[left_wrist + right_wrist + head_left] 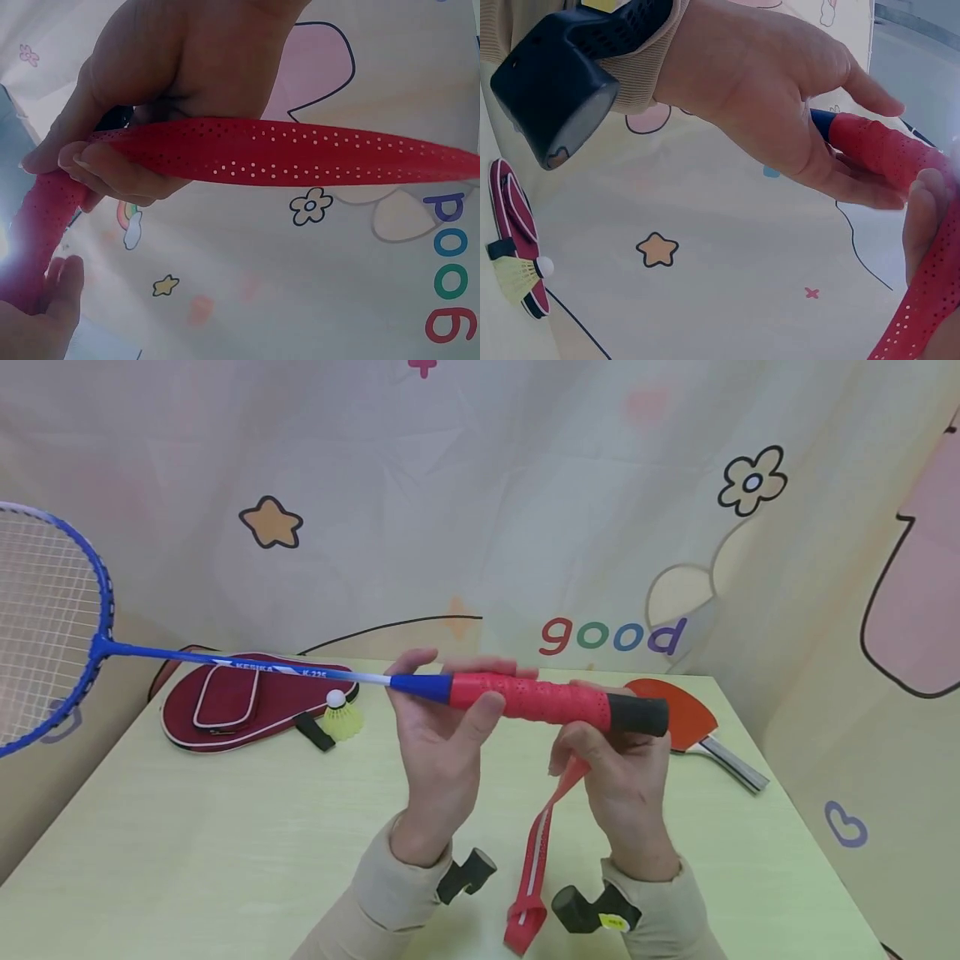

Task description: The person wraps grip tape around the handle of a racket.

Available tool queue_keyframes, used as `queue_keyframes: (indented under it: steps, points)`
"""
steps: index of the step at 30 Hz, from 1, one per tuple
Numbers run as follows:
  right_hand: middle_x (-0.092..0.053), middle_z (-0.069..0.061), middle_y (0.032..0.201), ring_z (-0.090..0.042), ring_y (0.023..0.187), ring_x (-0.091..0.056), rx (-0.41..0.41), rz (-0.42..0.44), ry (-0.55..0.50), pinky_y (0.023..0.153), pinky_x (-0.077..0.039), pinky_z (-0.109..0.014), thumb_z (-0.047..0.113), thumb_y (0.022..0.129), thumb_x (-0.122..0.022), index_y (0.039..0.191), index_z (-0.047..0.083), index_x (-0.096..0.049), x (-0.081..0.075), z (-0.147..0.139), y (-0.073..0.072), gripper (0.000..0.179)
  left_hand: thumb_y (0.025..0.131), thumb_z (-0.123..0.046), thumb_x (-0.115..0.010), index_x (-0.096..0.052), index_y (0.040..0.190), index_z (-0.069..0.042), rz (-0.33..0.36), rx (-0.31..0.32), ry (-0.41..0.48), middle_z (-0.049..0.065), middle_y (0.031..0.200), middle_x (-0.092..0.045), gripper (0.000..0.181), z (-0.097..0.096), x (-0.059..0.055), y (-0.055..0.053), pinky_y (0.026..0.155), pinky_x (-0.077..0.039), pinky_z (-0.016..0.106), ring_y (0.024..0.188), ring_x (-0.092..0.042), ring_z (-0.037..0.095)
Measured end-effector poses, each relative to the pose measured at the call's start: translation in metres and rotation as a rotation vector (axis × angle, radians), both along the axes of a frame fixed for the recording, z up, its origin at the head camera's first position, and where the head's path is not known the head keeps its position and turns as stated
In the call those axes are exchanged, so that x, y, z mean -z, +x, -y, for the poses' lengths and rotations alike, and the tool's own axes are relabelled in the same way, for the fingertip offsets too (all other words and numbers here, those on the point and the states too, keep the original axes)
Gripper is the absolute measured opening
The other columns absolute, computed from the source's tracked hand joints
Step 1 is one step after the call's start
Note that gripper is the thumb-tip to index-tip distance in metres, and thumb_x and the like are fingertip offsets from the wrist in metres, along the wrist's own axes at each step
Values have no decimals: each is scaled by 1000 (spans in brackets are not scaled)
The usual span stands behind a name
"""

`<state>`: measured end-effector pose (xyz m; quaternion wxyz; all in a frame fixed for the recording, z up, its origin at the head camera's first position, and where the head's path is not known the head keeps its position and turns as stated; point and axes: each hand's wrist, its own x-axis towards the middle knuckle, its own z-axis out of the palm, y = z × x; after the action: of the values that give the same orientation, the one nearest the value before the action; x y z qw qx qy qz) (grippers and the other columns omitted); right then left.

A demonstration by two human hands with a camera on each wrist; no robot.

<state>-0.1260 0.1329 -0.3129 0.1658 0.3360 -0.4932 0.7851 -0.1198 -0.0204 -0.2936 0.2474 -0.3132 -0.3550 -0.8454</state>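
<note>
A blue badminton racket (247, 662) is held level, its head at the far left and its handle in the middle of the head view. Red perforated grip tape (555, 697) wraps the handle up to a black butt end (638, 715). My left hand (444, 752) holds the handle near the blue cone, thumb in front and fingers behind. Near the butt, my right hand (626, 789) pinches the loose tape between thumb and fingers. The tape's free tail (534, 860) hangs below, curled at its end. In the left wrist view the tape strip (300, 154) stretches out from the right hand.
At the back left of the table (187, 827) lie a maroon racket cover (285, 693), a yellow shuttlecock (342, 718) and a small black strip (315, 732). A red table tennis bat (678, 710) lies at the back right. A printed curtain (480, 527) hangs behind.
</note>
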Motion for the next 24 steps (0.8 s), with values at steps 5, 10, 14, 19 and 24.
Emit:
queue_keyframes:
  steps: [5,10,14,19,24]
  points:
    - [-67,-10,79,-19,65,-67,8,4,-3,64,-58,-29,10,91,-68,118,-5,-58,1,-2,-1,33,91,-7,-67,-24,130,-15,-64,34,-27,14,116,-62,58,0,1,-2,95,-50,49,106,-64,35]
    - [-67,-10,78,-19,65,-68,-9,-37,73,66,-57,-28,16,90,-70,119,-4,-57,0,-6,-4,37,91,-9,-68,-26,130,-13,-64,-44,-42,13,111,-63,57,1,2,-2,91,-51,50,100,-67,36]
    - [-67,-10,79,-19,66,-68,0,-53,88,66,-57,-28,14,90,-70,119,-4,-56,-1,-6,-4,36,90,-12,-70,-27,129,-13,-54,-55,-40,13,111,-63,57,1,2,-2,90,-52,51,99,-67,37]
    - [-67,-9,79,-20,66,-68,9,-66,70,66,-58,-29,13,88,-71,112,-2,-58,-2,-4,-4,31,89,-14,-71,-29,127,-13,-21,-59,-40,13,109,-63,57,0,2,0,88,-53,51,98,-68,36]
    - [-67,-9,78,-19,66,-67,23,-93,66,64,-57,-28,16,87,-73,106,-1,-59,-1,-3,-6,29,89,-15,-71,-30,126,-12,3,-63,-37,13,108,-64,55,0,2,1,84,-54,49,97,-68,36]
